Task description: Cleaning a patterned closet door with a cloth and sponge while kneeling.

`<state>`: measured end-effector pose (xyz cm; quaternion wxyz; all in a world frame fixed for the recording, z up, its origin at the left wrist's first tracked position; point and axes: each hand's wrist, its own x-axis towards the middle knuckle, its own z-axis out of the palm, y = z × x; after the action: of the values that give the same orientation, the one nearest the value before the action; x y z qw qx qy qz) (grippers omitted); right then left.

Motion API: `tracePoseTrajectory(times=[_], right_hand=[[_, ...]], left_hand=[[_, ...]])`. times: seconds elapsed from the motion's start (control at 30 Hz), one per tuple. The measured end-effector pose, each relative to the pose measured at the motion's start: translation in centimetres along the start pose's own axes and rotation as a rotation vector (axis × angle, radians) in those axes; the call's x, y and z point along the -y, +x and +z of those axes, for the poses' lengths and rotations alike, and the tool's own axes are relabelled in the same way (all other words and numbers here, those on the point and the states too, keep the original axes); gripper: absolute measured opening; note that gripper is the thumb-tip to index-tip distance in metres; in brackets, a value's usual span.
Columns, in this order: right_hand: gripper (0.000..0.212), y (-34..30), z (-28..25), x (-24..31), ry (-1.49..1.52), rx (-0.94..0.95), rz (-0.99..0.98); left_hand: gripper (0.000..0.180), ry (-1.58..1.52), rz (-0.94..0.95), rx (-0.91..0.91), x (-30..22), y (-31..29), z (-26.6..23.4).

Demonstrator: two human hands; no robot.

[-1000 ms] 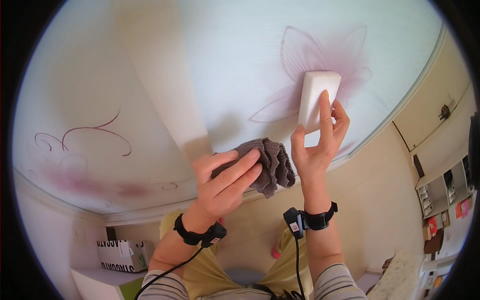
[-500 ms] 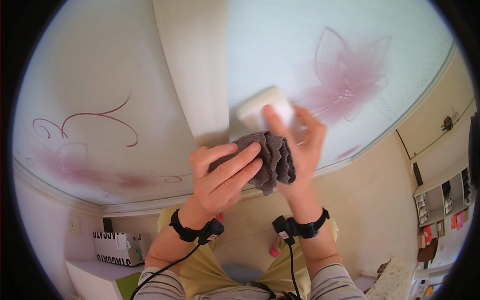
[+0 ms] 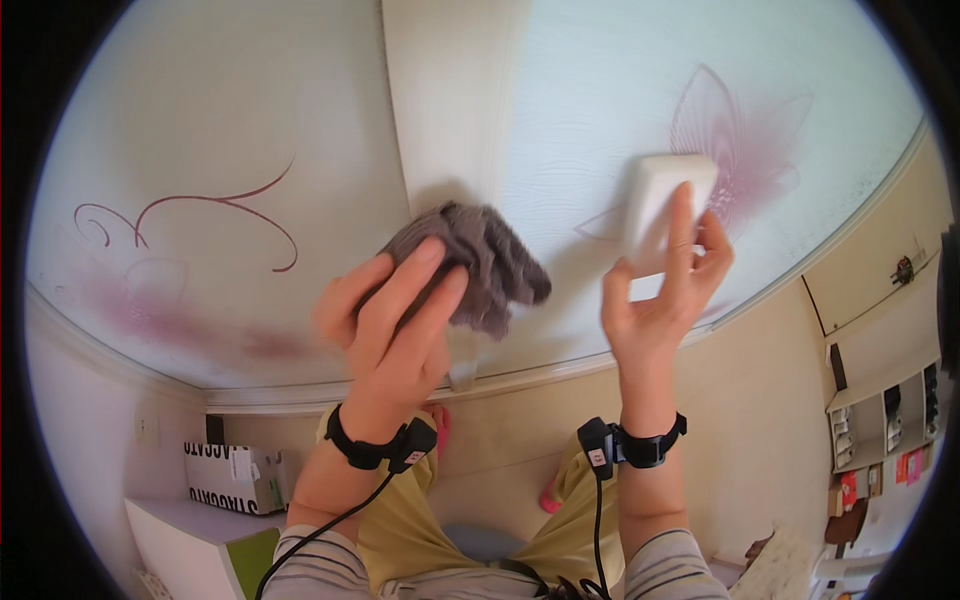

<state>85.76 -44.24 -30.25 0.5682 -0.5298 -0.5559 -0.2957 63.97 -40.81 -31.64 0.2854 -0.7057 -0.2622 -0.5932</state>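
A crumpled grey-brown cloth (image 3: 480, 265) is bunched in the fingers of my left hand (image 3: 395, 315), against the pale upright frame (image 3: 450, 110) between two door panels. My right hand (image 3: 670, 270) grips a white rectangular block (image 3: 665, 200) with rounded edges, thumb and fingers at its sides and the index finger lying along its face. The block is at the right frosted panel (image 3: 580, 110), beside a pink flower pattern (image 3: 745, 165). Whether it touches the panel cannot be made out.
The left panel (image 3: 250, 100) bears a dark red scroll and a pink flower. A box (image 3: 235, 478) sits on a white cabinet (image 3: 190, 525) at lower left. Shelves (image 3: 885, 420) stand at far right. Black cables (image 3: 325, 545) run from both wrist straps.
My hands have moved apart. The right one carried the white block rightward along the panel; the left one shifted left and up with the cloth, onto the frame. The view has shifted slightly.
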Motion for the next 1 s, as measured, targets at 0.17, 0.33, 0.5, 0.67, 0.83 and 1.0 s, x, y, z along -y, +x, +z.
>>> tracePoseTrajectory(times=[0.17,0.33,0.5,0.67,0.83,1.0], right_hand=[[0.077,-2.5,0.9,2.6,0.006,0.217,-0.246],[0.067,-1.2,0.7,-0.1,0.122,-0.111,0.121],[0.076,-3.1,1.2,1.8,-0.008,0.189,-0.256],[0.075,-1.0,0.1,1.3,-0.077,0.015,-0.020],[0.076,-2.1,0.8,3.4,0.043,0.238,-0.219],[0.075,-0.4,-0.3,1.0,-0.036,0.050,-0.049]], left_hand=[[0.028,-0.040,0.050,-0.111,0.7,-1.6,2.4],[0.041,-0.069,0.037,-0.104,0.7,-2.0,2.3],[0.041,-0.111,0.043,-0.121,0.7,-2.7,3.0],[0.040,-0.126,0.034,-0.117,0.7,-2.8,2.9],[0.037,-0.134,0.026,-0.136,0.7,-3.1,3.1],[0.037,-0.136,0.053,-0.110,0.6,-2.9,3.0]])
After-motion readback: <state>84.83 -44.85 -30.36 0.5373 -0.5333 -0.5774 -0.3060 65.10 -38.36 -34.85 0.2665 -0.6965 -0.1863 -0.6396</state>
